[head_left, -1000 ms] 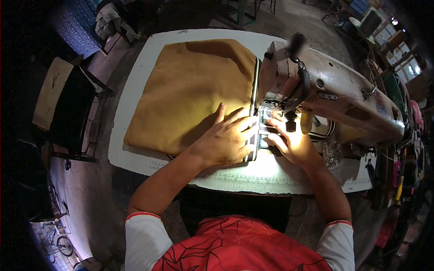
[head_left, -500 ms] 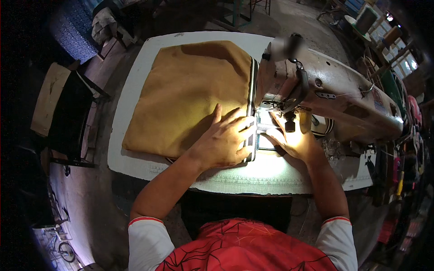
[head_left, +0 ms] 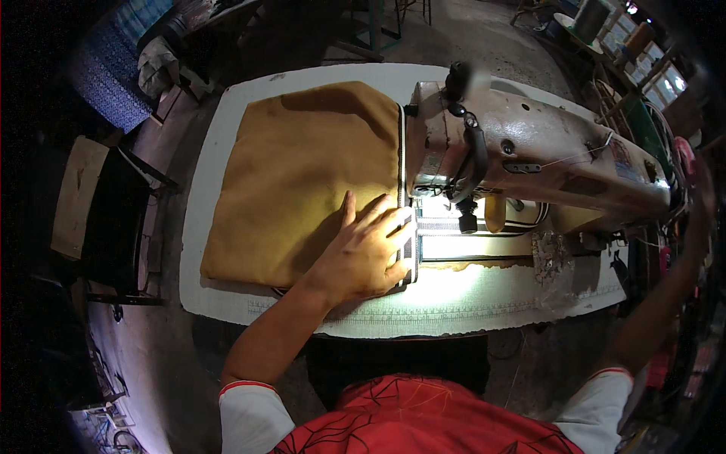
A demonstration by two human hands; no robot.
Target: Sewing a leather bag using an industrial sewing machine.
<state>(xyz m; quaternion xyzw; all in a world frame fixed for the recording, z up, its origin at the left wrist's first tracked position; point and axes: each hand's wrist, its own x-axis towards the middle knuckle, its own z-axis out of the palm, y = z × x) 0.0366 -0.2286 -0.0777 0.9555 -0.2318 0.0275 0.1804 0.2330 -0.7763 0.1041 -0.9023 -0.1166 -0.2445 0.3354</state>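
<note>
One tan cloth piece (head_left: pixel 302 178) on the bench (head_left: pixel 227 304) is covered at its striped edge (head_left: pixel 402 155) by the spread left hand (head_left: pixel 365 248). Between the hands, one sewing machine (head_left: pixel 544 136) and one clear plastic bag (head_left: pixel 550 257) are seen; whether the right hand (head_left: pixel 700 195) is closed cannot be told.

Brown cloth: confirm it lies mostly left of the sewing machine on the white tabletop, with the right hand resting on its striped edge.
Wrong hand: the head view shows the left hand resting on the striped edge. The brown cloth lies mostly left of the sewing machine on the white tabletop.
</note>
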